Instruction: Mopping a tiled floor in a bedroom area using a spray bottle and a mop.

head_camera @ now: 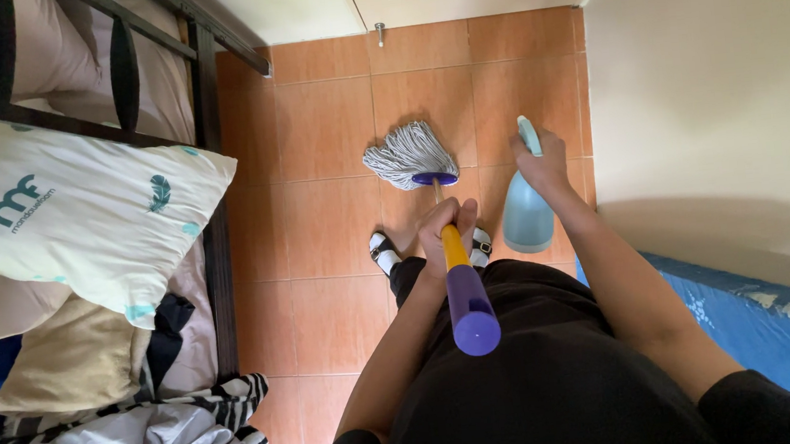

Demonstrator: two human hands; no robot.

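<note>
**Mop upright in left hand, spray bottle in right**

Head view: left hand (pixel 447 227) wrapped shut round the mop handle (pixel 464 288), on the yellow section just above the purple end grip. String mop head (pixel 411 153) rests on the orange tiled floor (pixel 318 220), just ahead of the sandalled feet. Right hand (pixel 541 158) closed on the neck of a pale blue spray bottle (pixel 525 211), held near the mop.

Handling, my read: handle stiff and light, mop head soft and floppy, heavier if wet. Bottle is smooth plastic, so the neck is the safest hold. Bed with pillow (pixel 75 209) close on the left.
</note>
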